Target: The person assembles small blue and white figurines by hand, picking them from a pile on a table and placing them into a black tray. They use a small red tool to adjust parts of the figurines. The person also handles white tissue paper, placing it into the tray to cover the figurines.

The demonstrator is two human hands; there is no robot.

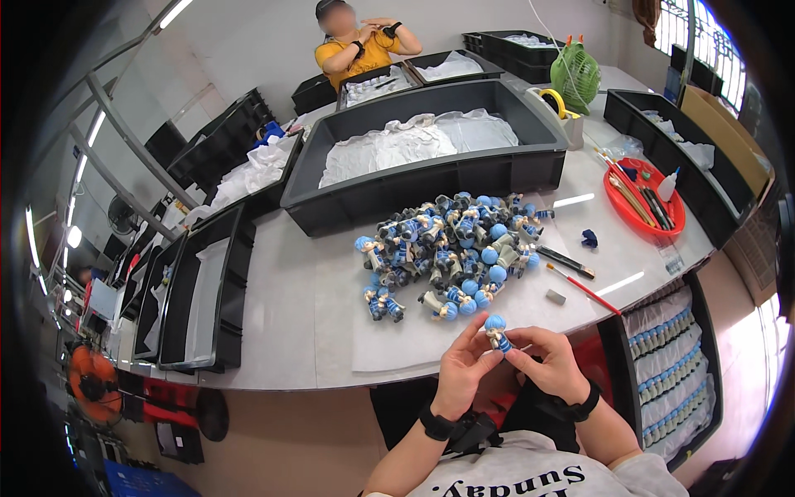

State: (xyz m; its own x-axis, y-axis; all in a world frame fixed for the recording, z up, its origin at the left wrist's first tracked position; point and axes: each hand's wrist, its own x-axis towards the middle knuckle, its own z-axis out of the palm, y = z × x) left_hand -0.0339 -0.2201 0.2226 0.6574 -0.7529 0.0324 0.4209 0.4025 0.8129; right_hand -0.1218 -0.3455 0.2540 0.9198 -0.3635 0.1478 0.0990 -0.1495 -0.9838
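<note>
Between my two hands, just off the table's front edge, I hold a small blue-haired figurine [497,333] upright. My left hand [465,369] pinches it from the left with thumb and fingers. From the other side my right hand [546,361] grips its lower part, thumb close to the left thumb. Beyond them lies a large heap of similar blue-haired figurines [447,240] on a white sheet. A few figurines [383,303] sit apart at the heap's near left.
Behind the heap stands a big black bin [422,184] lined with white film. At right are a red tray [613,199] of tools, a red-handled brush [584,288], a grey block [556,296] and a green fan [575,76]. A person [364,41] in yellow sits across the table.
</note>
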